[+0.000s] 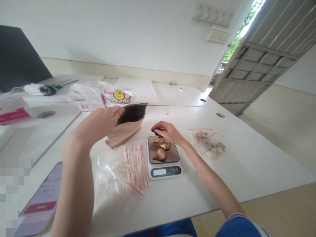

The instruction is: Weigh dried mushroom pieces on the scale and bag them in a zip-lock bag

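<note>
My left hand [105, 123] grips the rim of a brown kraft paper bag [125, 133], whose dark inside shows through its gaping mouth. My right hand [166, 130] pinches a dark dried mushroom [157, 132] just above the far edge of a kitchen scale [152, 176]. On the scale's plate lie several tan dried mushrooms [161, 154] with dark rims. The readout of the scale is too faint to read. Left of it, a pile of clear zip bags [118, 168] with red seal lines lies flat on the table.
Clear zip bags with pale dried pieces [212, 149] lie on the right of the white table [247, 161]. A phone [40, 200] rests at the near left. Behind the paper bag is a plastic bag with a yellow print [119, 95]. A dark monitor [21, 59] stands far left.
</note>
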A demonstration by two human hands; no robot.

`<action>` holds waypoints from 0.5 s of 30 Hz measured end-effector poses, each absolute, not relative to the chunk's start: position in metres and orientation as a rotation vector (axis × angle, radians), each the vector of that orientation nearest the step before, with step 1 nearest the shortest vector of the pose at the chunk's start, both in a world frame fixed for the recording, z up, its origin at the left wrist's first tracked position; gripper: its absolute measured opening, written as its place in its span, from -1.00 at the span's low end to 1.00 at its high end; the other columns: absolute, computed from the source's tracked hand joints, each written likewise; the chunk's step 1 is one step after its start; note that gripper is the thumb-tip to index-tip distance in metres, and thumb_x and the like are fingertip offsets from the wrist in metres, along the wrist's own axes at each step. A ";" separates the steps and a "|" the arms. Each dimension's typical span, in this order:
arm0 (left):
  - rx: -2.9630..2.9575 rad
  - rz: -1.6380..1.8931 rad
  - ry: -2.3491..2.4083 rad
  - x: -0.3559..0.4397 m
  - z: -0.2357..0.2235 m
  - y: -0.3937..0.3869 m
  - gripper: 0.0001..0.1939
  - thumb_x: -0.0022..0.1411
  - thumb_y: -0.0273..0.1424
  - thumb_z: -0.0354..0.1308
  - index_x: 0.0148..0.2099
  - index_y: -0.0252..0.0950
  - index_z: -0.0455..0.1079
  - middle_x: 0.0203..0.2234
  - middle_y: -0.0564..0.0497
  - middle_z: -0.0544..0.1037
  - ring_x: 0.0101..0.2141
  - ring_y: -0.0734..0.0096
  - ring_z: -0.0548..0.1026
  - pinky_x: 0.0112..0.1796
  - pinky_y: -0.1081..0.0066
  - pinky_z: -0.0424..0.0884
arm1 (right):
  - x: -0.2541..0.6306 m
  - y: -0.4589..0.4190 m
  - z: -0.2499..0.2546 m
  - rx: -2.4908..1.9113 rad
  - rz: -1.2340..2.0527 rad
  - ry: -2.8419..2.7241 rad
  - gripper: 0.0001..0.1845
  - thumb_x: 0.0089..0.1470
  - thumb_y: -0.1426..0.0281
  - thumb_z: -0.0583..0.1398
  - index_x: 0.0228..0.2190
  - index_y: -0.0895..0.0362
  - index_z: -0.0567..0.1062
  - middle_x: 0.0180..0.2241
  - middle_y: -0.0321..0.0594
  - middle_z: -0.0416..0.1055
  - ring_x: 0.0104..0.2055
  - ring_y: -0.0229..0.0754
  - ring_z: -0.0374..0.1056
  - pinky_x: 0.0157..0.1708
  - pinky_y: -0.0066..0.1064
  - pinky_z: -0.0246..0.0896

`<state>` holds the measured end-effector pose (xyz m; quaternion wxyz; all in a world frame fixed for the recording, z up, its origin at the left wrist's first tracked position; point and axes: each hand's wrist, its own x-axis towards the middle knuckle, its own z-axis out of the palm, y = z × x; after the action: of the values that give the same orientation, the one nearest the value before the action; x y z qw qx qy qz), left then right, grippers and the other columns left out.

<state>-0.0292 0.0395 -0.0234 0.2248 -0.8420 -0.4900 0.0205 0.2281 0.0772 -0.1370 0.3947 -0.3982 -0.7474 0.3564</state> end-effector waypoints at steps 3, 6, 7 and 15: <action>-2.296 0.141 -1.307 -0.029 -0.022 0.040 -0.44 0.18 -0.72 -0.34 0.10 -0.50 0.31 0.00 -0.28 0.48 -0.10 0.12 0.50 -0.22 0.26 0.40 | 0.264 0.043 -0.143 -1.110 0.891 -1.602 -0.81 0.04 0.27 0.23 -0.33 0.13 0.45 -0.30 -0.16 0.53 -0.21 -0.15 0.46 -0.17 -0.28 0.34; -2.296 0.205 -1.343 -0.028 -0.021 0.040 -0.44 0.21 -0.72 -0.39 0.14 -0.58 0.25 0.04 -0.36 0.43 -0.09 0.06 0.50 -0.21 0.22 0.40 | 0.280 0.006 -0.159 -1.209 0.800 -1.516 -0.82 0.08 0.26 0.21 -0.32 0.11 0.43 -0.25 -0.13 0.53 -0.17 -0.13 0.45 -0.13 -0.25 0.32; -2.293 0.208 -1.357 -0.029 -0.021 0.040 -0.44 0.22 -0.72 -0.40 0.15 -0.60 0.23 0.05 -0.38 0.42 -0.09 0.04 0.50 -0.21 0.21 0.40 | 0.281 -0.004 -0.165 -1.235 0.751 -1.534 -0.85 0.10 0.28 0.20 -0.31 0.10 0.44 -0.21 -0.12 0.52 -0.14 -0.13 0.44 -0.12 -0.24 0.31; -2.308 0.213 -1.377 -0.028 -0.022 0.035 -0.42 0.23 -0.72 -0.45 0.19 -0.63 0.17 0.09 -0.44 0.36 -0.07 -0.06 0.48 -0.19 0.13 0.38 | 0.262 -0.020 -0.188 -1.329 0.241 -1.752 -0.89 0.11 0.37 0.21 -0.43 0.06 0.53 -0.39 -0.18 0.38 -0.30 -0.10 0.34 -0.23 -0.22 0.25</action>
<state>-0.0279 0.0346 -0.0219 0.2211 -0.8349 -0.4980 0.0772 0.2616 -0.0197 -0.1880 0.4480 -0.5372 -0.7080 0.0976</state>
